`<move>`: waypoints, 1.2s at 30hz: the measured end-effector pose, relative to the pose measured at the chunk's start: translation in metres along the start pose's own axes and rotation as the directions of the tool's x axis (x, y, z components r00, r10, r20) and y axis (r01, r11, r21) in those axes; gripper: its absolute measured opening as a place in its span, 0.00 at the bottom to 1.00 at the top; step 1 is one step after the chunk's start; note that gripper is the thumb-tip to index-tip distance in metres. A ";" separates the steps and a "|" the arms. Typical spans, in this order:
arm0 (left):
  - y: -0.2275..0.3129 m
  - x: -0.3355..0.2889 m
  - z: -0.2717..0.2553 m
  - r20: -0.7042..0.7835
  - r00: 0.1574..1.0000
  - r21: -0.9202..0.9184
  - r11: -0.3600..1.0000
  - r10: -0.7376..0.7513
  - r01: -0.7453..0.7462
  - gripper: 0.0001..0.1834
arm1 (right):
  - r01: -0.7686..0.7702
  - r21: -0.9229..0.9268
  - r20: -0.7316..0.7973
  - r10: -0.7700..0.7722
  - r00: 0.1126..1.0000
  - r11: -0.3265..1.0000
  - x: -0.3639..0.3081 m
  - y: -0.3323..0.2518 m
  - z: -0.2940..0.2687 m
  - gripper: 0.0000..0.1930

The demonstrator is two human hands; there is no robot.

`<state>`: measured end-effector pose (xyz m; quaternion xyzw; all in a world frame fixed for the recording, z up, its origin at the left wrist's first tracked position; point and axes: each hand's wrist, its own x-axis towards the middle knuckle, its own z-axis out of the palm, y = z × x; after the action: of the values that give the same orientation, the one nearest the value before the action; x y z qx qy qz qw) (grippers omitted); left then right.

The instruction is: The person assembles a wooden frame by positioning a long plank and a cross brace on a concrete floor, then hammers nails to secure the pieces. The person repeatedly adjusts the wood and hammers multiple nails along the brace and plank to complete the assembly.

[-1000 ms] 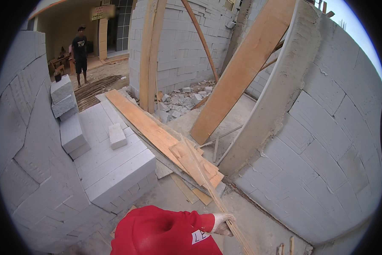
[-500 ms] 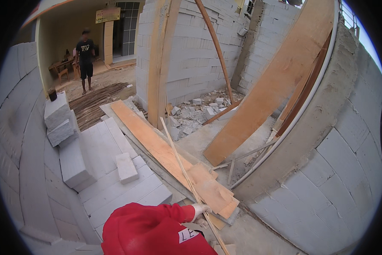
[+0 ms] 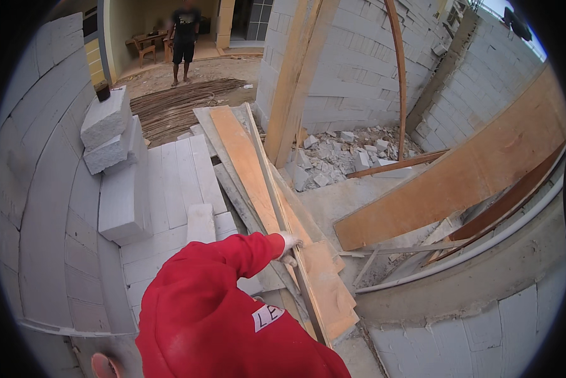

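My left hand [image 3: 288,244], in a pale glove with a red sleeve, is closed around the edge of a long, narrow wooden board [image 3: 273,195]. The board is tilted on its edge, showing a thin light rim and a darker face. It runs from the far end of a stack of planks down to the lower edge of the view. Beneath it lie wide orange-brown planks [image 3: 237,148], with broken plywood pieces [image 3: 324,277] at the near end. My right hand does not show; the red clothing covers much of the lower middle.
White blocks [image 3: 122,214] are stacked at left, a dark cup [image 3: 101,90] on top. A wide leaning board [image 3: 447,183] and a white pipe [image 3: 459,268] stand at right. Rubble [image 3: 333,157] lies beyond. A person [image 3: 185,38] stands at the back near thin rods [image 3: 176,104].
The view has swung, shifting the surroundings rightward. The narrow board now shows a wider face, and my left hand, still on it, sits higher in view. A reddish bucket-like thing has appeared at lower left.
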<state>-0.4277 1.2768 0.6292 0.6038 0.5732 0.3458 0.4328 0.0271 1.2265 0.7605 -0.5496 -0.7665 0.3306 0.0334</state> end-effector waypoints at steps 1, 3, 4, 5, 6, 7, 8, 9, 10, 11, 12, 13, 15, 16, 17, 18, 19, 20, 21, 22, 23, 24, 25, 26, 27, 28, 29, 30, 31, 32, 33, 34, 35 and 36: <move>0.009 0.010 -0.025 -0.034 0.999 0.228 0.974 0.017 -0.008 0.35 | 0.008 -0.008 0.009 -0.008 1.000 1.000 0.014 0.003 -0.004 0.25; 0.022 0.031 -0.083 -0.111 0.993 0.442 0.897 0.048 0.006 0.34 | 0.025 -0.018 0.018 -0.024 1.000 1.000 0.047 0.010 -0.008 0.25; 0.025 0.040 -0.111 -0.157 0.986 0.430 0.902 0.056 0.017 0.34 | 0.035 -0.027 0.028 -0.034 0.999 0.999 0.065 0.013 -0.009 0.26; 0.026 0.048 -0.133 -0.241 0.968 0.364 0.931 0.074 0.019 0.36 | 0.048 -0.035 0.028 -0.047 0.998 0.998 0.084 0.015 -0.010 0.26; 0.032 0.050 -0.155 -0.326 0.942 0.296 0.955 0.084 0.018 0.38 | 0.073 -0.047 0.032 -0.072 0.997 0.996 0.104 0.013 -0.007 0.26; 0.042 0.057 -0.176 -0.460 0.882 -0.050 0.995 -0.097 0.083 0.39 | 0.117 -0.063 0.031 -0.116 0.993 0.991 0.129 0.009 -0.005 0.27; 0.056 0.063 -0.194 -0.569 0.777 -0.393 0.919 -0.271 0.032 0.42 | 0.155 -0.080 0.025 -0.154 0.988 0.985 0.156 0.002 -0.001 0.27; 0.087 0.073 -0.201 -0.436 0.656 -0.836 0.547 -0.617 -0.041 0.41 | 0.168 -0.118 0.004 -0.169 0.986 0.979 0.189 -0.012 0.000 0.27; 0.099 0.064 -0.194 -0.489 0.666 -0.813 0.571 -0.563 -0.114 0.41 | 0.167 -0.200 -0.013 -0.173 0.985 0.965 0.227 -0.038 0.005 0.36; 0.117 0.059 -0.184 -0.543 0.680 -0.784 0.587 -0.493 -0.201 0.42 | 0.125 -0.279 -0.046 -0.143 0.989 0.952 0.275 -0.039 0.020 0.43; 0.134 0.054 -0.178 -0.607 0.677 -0.742 0.602 -0.416 -0.295 0.42 | 0.040 -0.363 -0.102 -0.082 0.991 0.931 0.305 -0.062 0.026 0.41; 0.147 0.035 -0.157 -0.556 0.720 -0.750 0.624 -0.415 -0.220 0.42 | 0.096 -0.423 -0.222 -0.205 0.953 0.901 0.329 -0.061 0.039 0.41; 0.139 -0.029 -0.118 -0.439 0.804 -0.694 0.720 -0.401 -0.020 0.42 | 0.254 -0.392 -0.259 -0.371 0.892 0.884 0.349 -0.079 0.062 0.41; 0.132 -0.069 -0.096 -0.379 0.841 -0.560 0.819 -0.387 0.124 0.42 | 0.336 -0.296 -0.200 -0.402 0.893 0.894 0.347 -0.096 0.071 0.42; 0.131 -0.103 -0.075 -0.296 0.854 -0.389 0.871 -0.427 0.301 0.39 | 0.386 -0.207 -0.157 -0.420 0.894 0.899 0.339 -0.101 0.077 0.42; 0.112 -0.149 -0.052 -0.270 0.783 -0.314 0.820 -0.560 0.478 0.37 | 0.404 -0.116 -0.044 -0.411 0.911 0.907 0.312 -0.119 0.086 0.41; 0.082 -0.194 -0.024 -0.317 0.679 -0.283 0.749 -0.662 0.599 0.37 | 0.433 -0.091 0.012 -0.433 0.901 0.897 0.295 -0.116 0.098 0.40; 0.053 -0.238 0.012 -0.387 0.542 -0.378 0.665 -0.746 0.644 0.38 | 0.445 -0.072 0.065 -0.441 0.895 0.893 0.274 -0.096 0.112 0.39; -0.002 -0.304 0.061 -0.502 0.354 -0.372 0.567 -0.789 0.735 0.43 | 0.379 -0.108 0.172 -0.358 0.918 0.919 0.247 -0.094 0.121 0.39; 0.017 -0.328 0.084 -0.433 0.232 -0.471 0.438 -0.871 0.766 0.44 | 0.271 -0.191 0.237 -0.224 0.945 0.943 0.228 -0.073 0.122 0.40; -0.001 -0.377 0.115 -0.382 0.160 -0.420 0.326 -0.910 0.847 0.44 | 0.199 -0.371 0.367 -0.054 0.929 0.907 0.213 -0.044 0.134 0.47; -0.057 -0.455 0.184 -0.384 0.113 -0.427 0.285 -0.916 0.858 0.43 | 0.207 -0.442 0.506 0.052 0.861 0.873 0.196 -0.031 0.155 0.46; -0.093 -0.524 0.242 -0.386 0.064 -0.433 0.242 -0.920 0.868 0.43 | 0.242 -0.474 0.636 0.138 0.759 0.847 0.182 -0.022 0.175 0.45; -0.093 -0.537 0.270 -0.256 0.050 -0.419 0.157 -0.966 0.894 0.41 | 0.238 -0.499 0.713 0.240 0.658 0.833 0.177 -0.002 0.180 0.44; -0.086 -0.529 0.274 -0.181 0.018 -0.448 0.098 -0.983 0.889 0.40 | 0.237 -0.487 0.776 0.293 0.558 0.840 0.175 0.010 0.184 0.44; -0.076 -0.522 0.272 -0.182 -0.008 -0.521 0.090 -0.983 0.849 0.39 | 0.236 -0.432 0.843 0.296 0.448 0.871 0.176 0.010 0.190 0.43; -0.053 -0.498 0.250 -0.229 -0.011 -0.607 0.134 -0.973 0.784 0.37 | 0.214 -0.359 0.887 0.261 0.381 0.909 0.180 0.005 0.190 0.42; -0.025 -0.472 0.220 -0.305 -0.015 -0.686 0.209 -0.952 0.696 0.36 | 0.207 -0.278 0.902 0.181 0.393 0.938 0.191 -0.003 0.185 0.42; 0.012 -0.453 0.183 -0.404 -0.041 -0.750 0.305 -0.914 0.588 0.35 | 0.231 -0.179 0.870 0.044 0.490 0.956 0.197 -0.029 0.178 0.41; 0.060 -0.444 0.145 -0.533 -0.116 -0.781 0.435 -0.838 0.448 0.34 | 0.330 -0.088 0.773 -0.145 0.618 0.940 0.191 -0.092 0.159 0.41; 0.110 -0.440 0.101 -0.670 -0.200 -0.734 0.596 -0.715 0.326 0.33 | 0.437 -0.108 0.578 -0.301 0.758 0.893 0.192 -0.163 0.135 0.36; 0.169 -0.437 0.051 -0.808 -0.285 -0.580 0.779 -0.515 0.236 0.32 | 0.576 -0.040 0.387 -0.518 0.762 0.817 0.186 -0.232 0.097 0.34; 0.216 -0.438 0.013 -0.932 -0.327 -0.242 0.938 -0.154 0.250 0.31 | 0.668 0.120 0.159 -0.679 0.717 0.734 0.170 -0.296 0.059 0.30; 0.256 -0.435 -0.017 -0.935 -0.341 0.037 0.982 0.099 0.184 0.32 | 0.848 0.217 -0.122 -0.848 0.516 0.484 0.164 -0.337 0.027 0.26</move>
<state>-0.3879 0.8557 0.9057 0.0757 0.7320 0.6241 -0.2626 -0.3252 1.2955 0.8717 -0.0918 -0.8892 0.3652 0.2599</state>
